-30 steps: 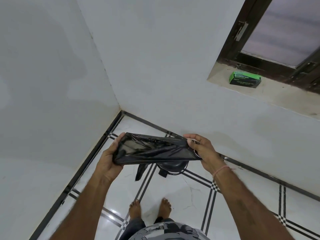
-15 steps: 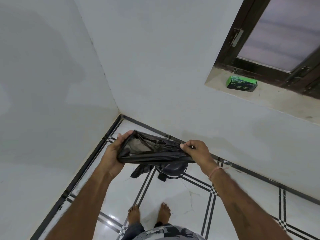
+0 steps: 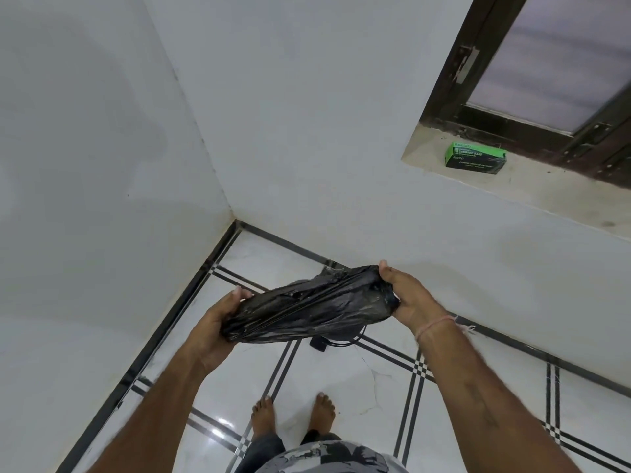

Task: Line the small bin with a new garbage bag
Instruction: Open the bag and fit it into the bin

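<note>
- Garbage bag, black and crinkled, hangs in the air above the largest thing in view: a glossy white tiled floor with dark stripe lines, in a corner where two plain white walls meet.
- A stone window sill is set into the wall to your right, well apart from your hands.
- The bag slants between your hands, lower on the left and higher on the right. Its film is bunched and not yet spread. You seem to be pulling it taut to find the mouth.
- Your left grip is clamped on the bag's lower end, thumb on top and fingers underneath, which anchors the film.
- Your right grip is clamped on the gathered upper end, fingers curled round it, giving the opposing pull.
- A green box printed with "garbage bags" lies on the sill. It is probably the supply, parked out of the way.
- A dark shape with a thin curved wire shows on the floor just under the bag. It may be the small bin, but too much is hidden to tell. Holding the bag over it would suit lowering it straight in.
</note>
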Action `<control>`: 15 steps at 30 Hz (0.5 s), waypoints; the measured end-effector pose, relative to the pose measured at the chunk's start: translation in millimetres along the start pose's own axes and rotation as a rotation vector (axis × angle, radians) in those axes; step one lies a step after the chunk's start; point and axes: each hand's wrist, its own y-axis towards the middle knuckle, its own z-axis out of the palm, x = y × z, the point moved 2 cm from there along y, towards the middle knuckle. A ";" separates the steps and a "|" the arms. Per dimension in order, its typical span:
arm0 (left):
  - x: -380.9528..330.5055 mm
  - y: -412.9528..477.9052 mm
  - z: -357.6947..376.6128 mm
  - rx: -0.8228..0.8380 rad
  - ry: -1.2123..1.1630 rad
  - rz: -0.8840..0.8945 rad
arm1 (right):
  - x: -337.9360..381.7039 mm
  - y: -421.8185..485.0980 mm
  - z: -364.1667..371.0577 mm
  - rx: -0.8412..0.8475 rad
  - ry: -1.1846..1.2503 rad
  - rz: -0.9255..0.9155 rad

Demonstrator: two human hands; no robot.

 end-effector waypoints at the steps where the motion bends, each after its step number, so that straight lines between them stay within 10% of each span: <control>1: 2.0 -1.0 -4.0 0.006 0.015 -0.017 | 0.7 -2.4 -0.2 0.007 0.032 0.017; 6: 12.6 3.0 -16.2 0.138 0.389 -0.175 | 3.2 -1.8 -5.8 -0.044 -0.025 0.017; 15: 8.6 22.1 7.7 -0.136 -0.234 -0.065 | -9.0 5.2 1.1 -0.103 -0.585 -0.308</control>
